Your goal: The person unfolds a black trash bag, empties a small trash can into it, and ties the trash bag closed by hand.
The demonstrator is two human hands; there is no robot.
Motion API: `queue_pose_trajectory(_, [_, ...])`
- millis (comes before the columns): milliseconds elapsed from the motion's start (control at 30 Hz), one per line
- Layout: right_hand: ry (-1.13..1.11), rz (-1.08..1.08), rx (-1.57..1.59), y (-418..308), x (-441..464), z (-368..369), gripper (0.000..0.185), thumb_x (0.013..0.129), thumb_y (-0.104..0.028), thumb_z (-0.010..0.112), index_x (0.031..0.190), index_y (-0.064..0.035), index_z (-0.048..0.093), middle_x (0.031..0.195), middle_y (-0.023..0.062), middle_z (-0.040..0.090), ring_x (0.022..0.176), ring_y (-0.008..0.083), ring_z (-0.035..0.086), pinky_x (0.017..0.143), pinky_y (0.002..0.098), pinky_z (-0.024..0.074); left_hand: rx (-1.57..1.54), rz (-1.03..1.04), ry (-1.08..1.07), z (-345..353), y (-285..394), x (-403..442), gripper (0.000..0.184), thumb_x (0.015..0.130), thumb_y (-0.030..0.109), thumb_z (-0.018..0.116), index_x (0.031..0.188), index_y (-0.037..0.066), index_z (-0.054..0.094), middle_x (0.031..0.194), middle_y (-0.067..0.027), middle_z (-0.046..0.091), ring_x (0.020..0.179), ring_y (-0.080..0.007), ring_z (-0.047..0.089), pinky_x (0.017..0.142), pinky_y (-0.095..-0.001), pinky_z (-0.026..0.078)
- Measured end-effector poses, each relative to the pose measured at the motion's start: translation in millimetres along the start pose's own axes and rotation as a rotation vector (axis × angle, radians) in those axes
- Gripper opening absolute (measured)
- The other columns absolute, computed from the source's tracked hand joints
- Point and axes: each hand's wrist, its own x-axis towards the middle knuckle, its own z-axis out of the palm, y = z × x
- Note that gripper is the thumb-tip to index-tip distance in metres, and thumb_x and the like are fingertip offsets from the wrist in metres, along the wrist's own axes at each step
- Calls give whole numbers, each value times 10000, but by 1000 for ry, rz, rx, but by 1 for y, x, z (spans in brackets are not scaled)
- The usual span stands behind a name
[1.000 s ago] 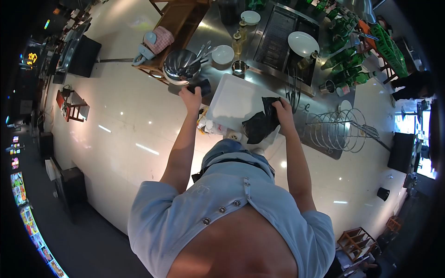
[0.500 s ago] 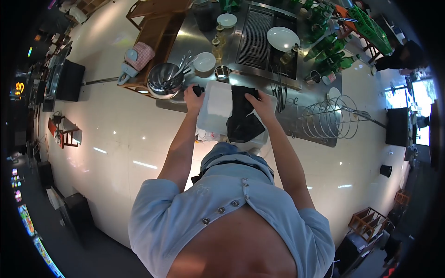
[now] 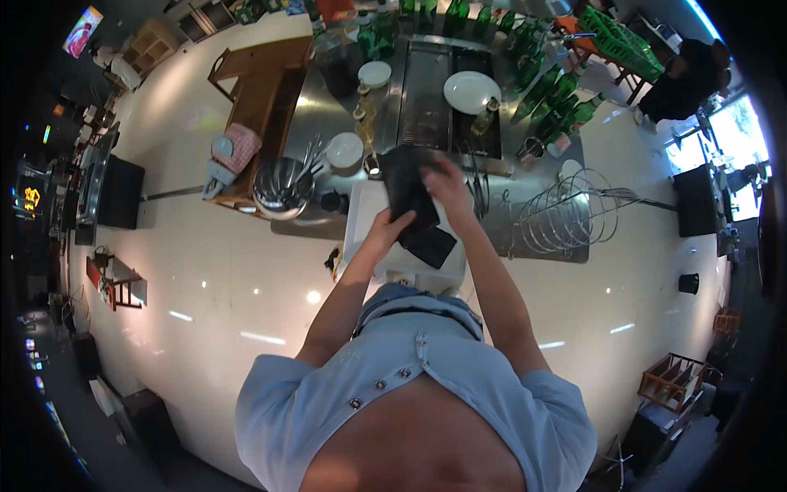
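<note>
My left hand [image 3: 385,233] is closed on a black folded cloth [image 3: 407,184], its thumb lying across the near edge. The cloth is raised above a white plastic tub [image 3: 357,215]. At the cloth's upper right is my right hand [image 3: 448,192]; its fingers are smeared by motion, so their grip does not show. A second black folded piece [image 3: 430,247] lies below, over the tub's near right part. On the steel table left of the tub rests a small black object [image 3: 334,202] whose kind I cannot make out.
A steel bowl with utensils [image 3: 283,190] stands left, near a wooden bench [image 3: 261,70] with a pink cloth [image 3: 239,146]. Behind are white plates [image 3: 471,92], a grill [image 3: 425,98] and green bottles [image 3: 566,90]. A wire coil rack [image 3: 566,215] sits right; a person [image 3: 684,82] is beyond.
My left hand has left the small black object and moved right onto the black cloth. The cloth has been lifted and shifted left, with my right hand still beside it.
</note>
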Motion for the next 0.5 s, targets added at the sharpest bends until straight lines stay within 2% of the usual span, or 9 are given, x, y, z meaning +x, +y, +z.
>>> queue_pose_trajectory(33, [-111,41,58,6,0,-6,439,775,-252,693,1110,-4,554,917,45,619,781,119,565,721,253,447,-277,0,46,2,7,1,282,851,189,610,1048,-10,576,941,-63,626,829,-136,592,729,-268,475])
queue_pose_trajectory(100, [-543,92,-354,19,1,-27,431,772,-250,696,1088,15,570,918,61,625,795,128,568,731,272,453,-382,47,85,-3,17,8,288,873,172,577,1115,24,530,1036,-75,606,922,-185,599,816,-310,486])
queue_pose_trajectory(167, [-609,282,-593,3,-17,-30,368,765,-235,700,1024,10,609,886,56,636,793,124,570,732,275,456,-485,44,86,-15,15,20,300,900,229,536,1130,37,511,1020,-69,608,955,-190,591,843,-309,477])
queue_pose_trajectory(200, [-602,267,-600,7,-20,-31,368,765,-235,700,1024,10,609,886,56,636,793,124,570,732,275,456,-532,15,3,-10,26,14,367,905,330,514,1151,60,487,1032,-57,591,971,-185,573,843,-338,470])
queue_pose_trajectory(233, [-447,207,-494,16,-21,-31,337,763,-228,701,985,13,622,860,52,639,779,119,570,716,269,456,-531,23,-9,-9,25,11,367,905,330,514,1151,60,487,1032,-57,591,971,-185,573,843,-338,470])
queue_pose_trajectory(333, [-120,87,-353,17,-23,-26,293,762,-216,702,927,18,637,820,46,641,756,110,570,688,255,456,-66,-263,-138,0,17,0,440,900,357,513,1245,105,411,1099,-37,519,1014,-139,496,824,-398,439])
queue_pose_trajectory(367, [50,29,-319,12,-21,-27,280,763,-210,700,909,22,639,805,43,640,747,105,571,674,247,455,48,-269,-222,5,15,-6,379,879,283,564,1175,60,487,1020,-34,563,923,-125,539,774,-333,459])
queue_pose_trajectory(433, [92,11,-325,21,-13,-33,326,769,-225,700,959,26,615,847,49,637,756,104,572,663,231,455,387,-186,-205,8,-1,1,289,837,195,627,1053,12,569,898,-26,605,800,-106,570,702,-260,465])
queue_pose_trajectory(500, [100,-52,-49,27,-9,-36,377,769,-267,705,964,35,593,855,59,634,708,122,586,631,235,467,182,-78,-56,10,-11,5,202,822,137,640,960,-6,606,806,-25,619,704,-86,570,626,-220,456])
